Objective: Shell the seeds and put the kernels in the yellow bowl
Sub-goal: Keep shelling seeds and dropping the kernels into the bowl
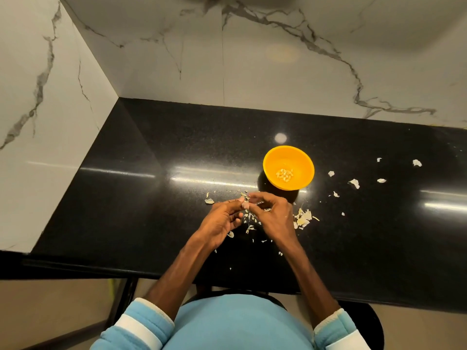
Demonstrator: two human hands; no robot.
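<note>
We pinch a seed (246, 198) between left hand (222, 219) and right hand (272, 213), both sets of fingertips curled on it, low over the counter (164, 152), near the yellow bowl (303, 160). Probably best: split the seam with the nails, keep hold of the kernel, let the husk fall. The bowl holds a small heap of kernels (285, 173); husk scraps (304, 218) litter the counter.

Counter (151, 210) left half open; yellow bowl (274, 157) stands centre-right; shell scraps (355, 183) strewn right; marble walls (278, 72) bound back, left.
</note>
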